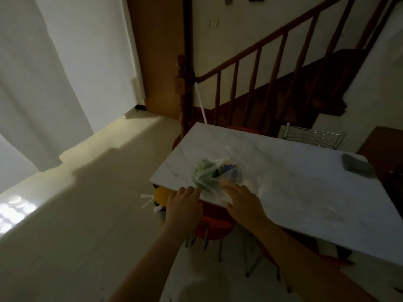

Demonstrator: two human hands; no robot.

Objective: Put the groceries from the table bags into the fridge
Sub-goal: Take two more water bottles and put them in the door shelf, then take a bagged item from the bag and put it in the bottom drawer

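Observation:
A clear plastic bag with green leafy produce and something blue inside lies near the left front corner of the white marble table. My left hand reaches to the table's front edge, its fingertips close to the bag's left side, fingers apart. My right hand rests over the bag's near right side, palm down; whether it grips the plastic is not visible. No fridge is in view.
A grey object lies at the table's far right. Red chairs stand under the front edge, and a yellow stool under the left corner. A metal chair stands behind. A wooden staircase railing rises beyond.

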